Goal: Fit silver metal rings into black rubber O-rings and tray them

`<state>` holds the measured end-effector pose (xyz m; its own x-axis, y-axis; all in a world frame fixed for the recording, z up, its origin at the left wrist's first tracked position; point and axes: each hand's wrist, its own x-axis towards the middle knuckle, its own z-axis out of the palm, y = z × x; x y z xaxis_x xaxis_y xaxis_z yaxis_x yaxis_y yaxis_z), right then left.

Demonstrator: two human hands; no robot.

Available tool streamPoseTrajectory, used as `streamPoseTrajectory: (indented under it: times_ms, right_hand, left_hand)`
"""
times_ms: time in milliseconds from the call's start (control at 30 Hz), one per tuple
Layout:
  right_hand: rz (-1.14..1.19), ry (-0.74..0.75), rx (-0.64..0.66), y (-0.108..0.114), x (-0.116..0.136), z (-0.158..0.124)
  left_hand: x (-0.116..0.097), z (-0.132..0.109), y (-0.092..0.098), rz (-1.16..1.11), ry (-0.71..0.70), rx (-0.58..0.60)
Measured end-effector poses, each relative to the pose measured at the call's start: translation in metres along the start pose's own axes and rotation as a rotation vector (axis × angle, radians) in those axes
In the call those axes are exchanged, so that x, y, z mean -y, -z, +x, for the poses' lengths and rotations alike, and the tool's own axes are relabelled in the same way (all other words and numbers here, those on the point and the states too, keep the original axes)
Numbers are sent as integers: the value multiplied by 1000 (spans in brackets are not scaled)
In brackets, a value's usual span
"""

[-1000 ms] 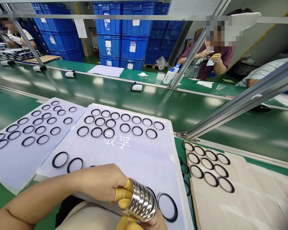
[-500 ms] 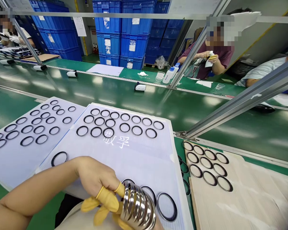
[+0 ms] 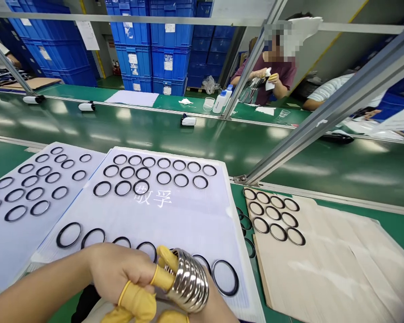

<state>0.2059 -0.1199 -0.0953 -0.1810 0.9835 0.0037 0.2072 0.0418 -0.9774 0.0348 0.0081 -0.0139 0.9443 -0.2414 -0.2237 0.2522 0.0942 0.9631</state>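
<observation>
Reaching in from the left, my left hand [image 3: 121,273] has yellow finger cots on its fingers. Its fingers are bent, and an outstretched one presses against the near end of a stack of shiny metal rings [image 3: 190,280]. My right hand [image 3: 216,298] is mostly hidden behind that stack. The rings seem to be threaded over its fingers, with yellow-covered fingertips showing at the left end. Beyond both hands, a white sheeted board [image 3: 195,220] carries rows of dark-edged rings [image 3: 103,189] at its far side and another row along its near edge.
More rings lie on a white sheet [image 3: 0,242] at left and a tan board [image 3: 323,260] at right. A metal post [image 3: 309,121] slants across the right. Past the green conveyor [image 3: 128,128] sit a co-worker [image 3: 279,72], white bottles [image 3: 219,102] and stacked blue crates [image 3: 168,54].
The view has shifted to the right. More of the near row of rings shows above my left arm. Both hands remain at the ring stack, whose tilt has altered slightly.
</observation>
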Motion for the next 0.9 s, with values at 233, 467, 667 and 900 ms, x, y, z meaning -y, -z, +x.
streamPoseTrajectory:
  times_ms: [233,467,667,900]
  right_hand:
    - [153,-24,-11,13,9,-6]
    - [128,-21,-37,18,24,-4]
    - [147,33,-53,14,21,-5]
    - [140,32,-121,8,21,-5]
  left_hand:
    - [4,2,-10,204,-35,-106]
    - [-6,8,-14,311,-79,-214]
    - [3,17,-16,5,32,-407]
    - [15,31,-16,-316,157,-542]
